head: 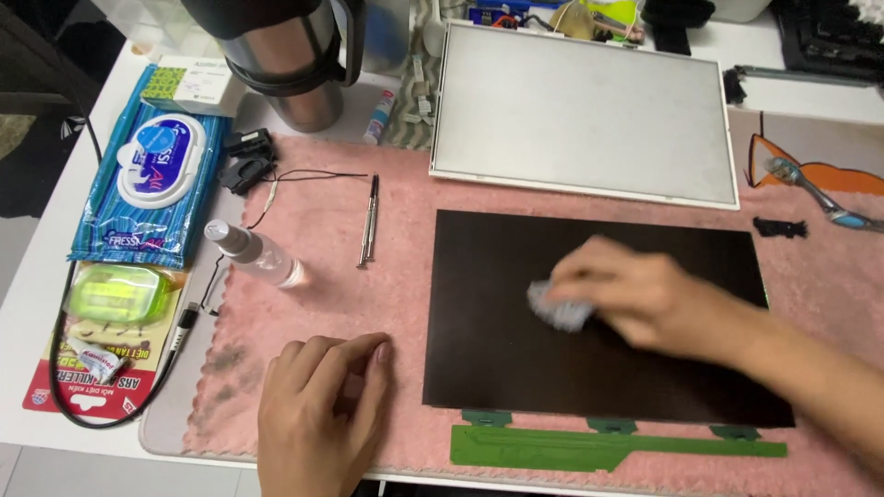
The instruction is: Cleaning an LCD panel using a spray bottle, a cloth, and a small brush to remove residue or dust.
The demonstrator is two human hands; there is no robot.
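A black flat screen panel [516, 368] lies on a pink mat [405, 193], with a green circuit strip [599, 448] along its near edge. My right hand [635, 294] rests on the panel's middle, fingers closed on a small crumpled grey-white wipe [557, 311] pressed against the dark surface; the hand looks motion-blurred. My left hand [318, 414] lies on the mat left of the panel's near corner, fingers curled loosely, holding nothing.
A grey backlight panel [580, 101] lies behind the black one. On the mat's left are a small clear spray bottle [253, 253] and a thin screwdriver [369, 221]. A blue wet-wipe pack [152, 184], steel tumbler [295, 64], toothbrush [815, 193] and cables surround the mat.
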